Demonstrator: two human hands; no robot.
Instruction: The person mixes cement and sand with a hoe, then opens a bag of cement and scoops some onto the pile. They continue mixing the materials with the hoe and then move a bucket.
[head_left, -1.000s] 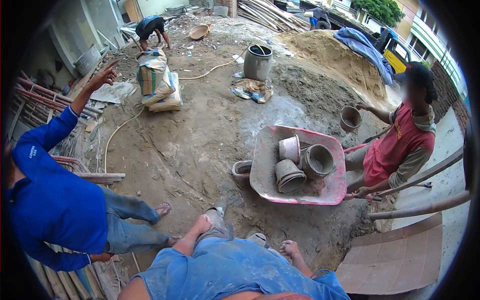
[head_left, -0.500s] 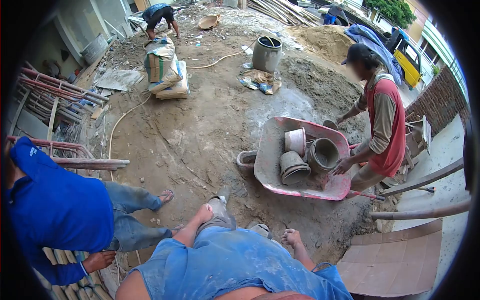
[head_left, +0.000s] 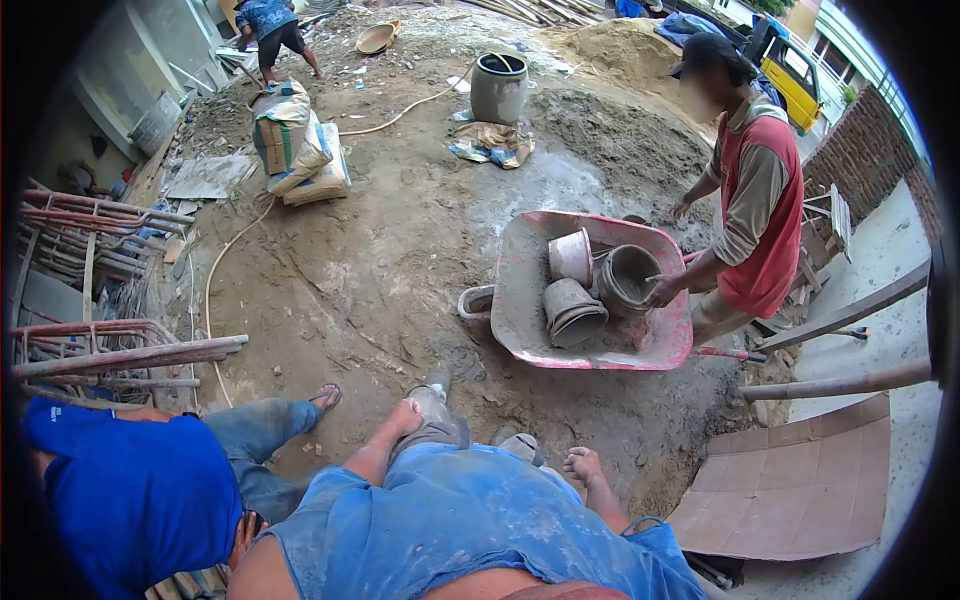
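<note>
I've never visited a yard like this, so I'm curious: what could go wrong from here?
The tilted buckets in the wheelbarrow might roll if it tips. Someone could trip on the hose lying across the ground. The sandalled foot at left could perhaps have its toes knocked.

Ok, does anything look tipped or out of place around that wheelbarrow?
Yes: the buckets in the wheelbarrow lean at different angles instead of standing straight. Beyond it, what looks like a crumpled bag lies on the ground by the drum, as if discarded.
</note>
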